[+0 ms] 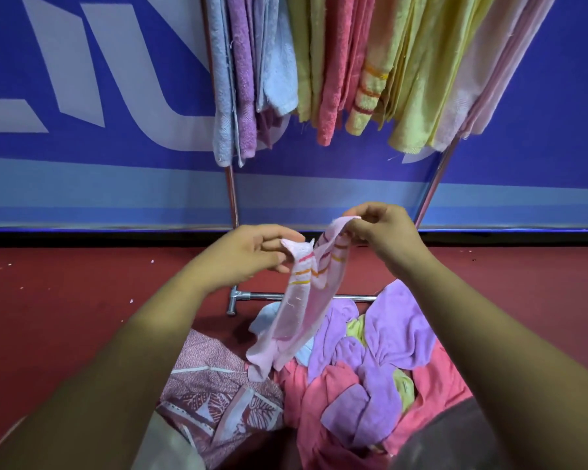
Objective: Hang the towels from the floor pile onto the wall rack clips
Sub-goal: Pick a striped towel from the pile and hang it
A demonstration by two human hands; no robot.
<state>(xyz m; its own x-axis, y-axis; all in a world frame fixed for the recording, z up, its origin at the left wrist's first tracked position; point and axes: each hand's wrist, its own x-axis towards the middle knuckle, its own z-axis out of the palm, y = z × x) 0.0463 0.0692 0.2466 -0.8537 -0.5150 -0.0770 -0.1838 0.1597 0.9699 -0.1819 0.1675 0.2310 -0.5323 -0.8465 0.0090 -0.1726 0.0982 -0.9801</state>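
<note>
Red floor (65,317) meets a blue banner wall (116,154), and the rack (232,198) carries hung towels (333,79) at twelve o'clock. At centre a pale pink striped towel (299,313) is stretched between both hands. The left hand (248,256) pinches one top corner with thumb and curled fingers, and the right hand (384,232) pinches the other, slightly higher. The towel's tail droops onto the floor pile (381,361) at five o'clock.

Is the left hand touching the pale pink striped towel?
Touching. The head view shows the left hand pinching one upper corner of the pale pink striped towel, with the right hand pinching the other.
</note>
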